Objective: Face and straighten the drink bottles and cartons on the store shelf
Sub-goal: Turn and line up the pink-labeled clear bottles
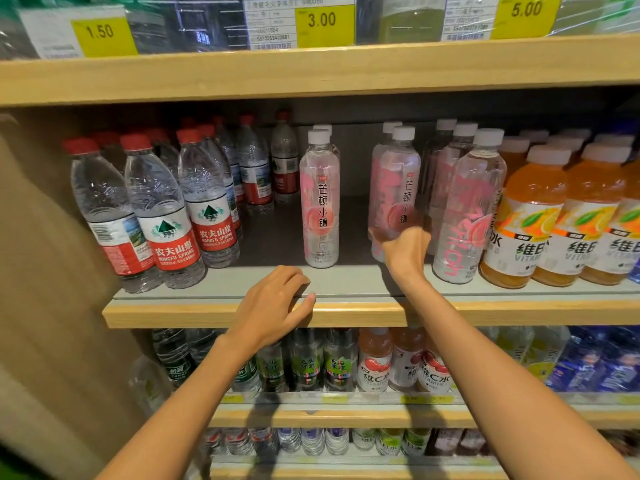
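Where the smooth grey shelf [346, 285] meets its pale wooden front lip [173, 315], the left hand [277, 303] is rested with fingers bent on the grey board and thumb laid along the wood. Its grip is slack and nothing is held in it. The right hand [405, 249] is seen from the back, its grip clamped round the lower part of a pink-labelled bottle [398, 181]. This bottle is a tall clear plastic cylinder with a white screw cap, placed near the shelf's front edge, right of centre. The bottle and the fingers round it are smeared by blur, so its base cannot be made out. To the left, well apart, a matching bottle [320, 199] is stood upright with its label turned to the front. Just beside the held one on the right, a third pink bottle [467, 209] is shown with its lettering running up the side. At the left, ribbed clear water bottles [173, 216] with red caps and red-and-white labels are crowded in rows, those behind largely hidden. At the right, rounded bottles of orange drink [526, 216] with white caps are lined up, the last cut off by the frame edge. Yellow price tags [322, 24] are fixed to the shelf above, their small print unreadable. Lower bottles [374, 362] are partly hidden by the forearms.
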A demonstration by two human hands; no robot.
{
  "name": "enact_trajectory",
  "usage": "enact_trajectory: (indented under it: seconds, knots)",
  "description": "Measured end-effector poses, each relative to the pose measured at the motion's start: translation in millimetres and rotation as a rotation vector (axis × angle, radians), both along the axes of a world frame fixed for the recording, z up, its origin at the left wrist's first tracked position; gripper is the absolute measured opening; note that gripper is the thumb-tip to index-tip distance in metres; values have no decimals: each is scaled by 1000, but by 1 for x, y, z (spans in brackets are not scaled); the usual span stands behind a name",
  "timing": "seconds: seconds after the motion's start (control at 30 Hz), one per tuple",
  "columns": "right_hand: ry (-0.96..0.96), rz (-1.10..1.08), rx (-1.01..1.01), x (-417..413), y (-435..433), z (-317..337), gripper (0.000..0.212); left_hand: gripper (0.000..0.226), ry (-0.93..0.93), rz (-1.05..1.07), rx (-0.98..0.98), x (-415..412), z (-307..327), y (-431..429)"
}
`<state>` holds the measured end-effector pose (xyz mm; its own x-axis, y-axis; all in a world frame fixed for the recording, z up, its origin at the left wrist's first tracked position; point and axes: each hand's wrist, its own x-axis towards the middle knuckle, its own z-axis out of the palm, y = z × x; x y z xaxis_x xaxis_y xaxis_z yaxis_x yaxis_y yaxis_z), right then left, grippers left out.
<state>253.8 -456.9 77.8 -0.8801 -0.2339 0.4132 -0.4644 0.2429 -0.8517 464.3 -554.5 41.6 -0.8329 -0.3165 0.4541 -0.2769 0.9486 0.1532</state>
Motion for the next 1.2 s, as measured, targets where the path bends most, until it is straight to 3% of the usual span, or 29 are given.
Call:
enact_trajectory:
  seconds: [0.5, 0.63, 0.73, 0.83, 1.0, 1.1, 1.2]
  knots:
    - [-61, 37, 1, 1, -3, -3, 34, 56, 7, -6, 6, 0, 1, 1]
    - [-88, 63, -22, 1, -1, 1, 40, 57, 10, -12, 2, 1, 1, 1]
    - [77, -48, 35, 13, 9, -3, 44, 56, 32, -20, -8, 2, 2, -1]
    - [318, -91, -66, 41, 13, -11, 36, 52, 44, -18, -58, 5, 1, -3]
    - [13, 317, 73, 53, -28, -10, 51, 42, 67, -33, -107, 10, -2, -3]
    - [-79, 406, 100, 51, -53, -11, 65, 40, 77, -24, -112, 11, -3, -3]
    - [-123, 416, 1, 53, -63, -11, 73, 42, 77, -14, -110, 12, -2, -1]
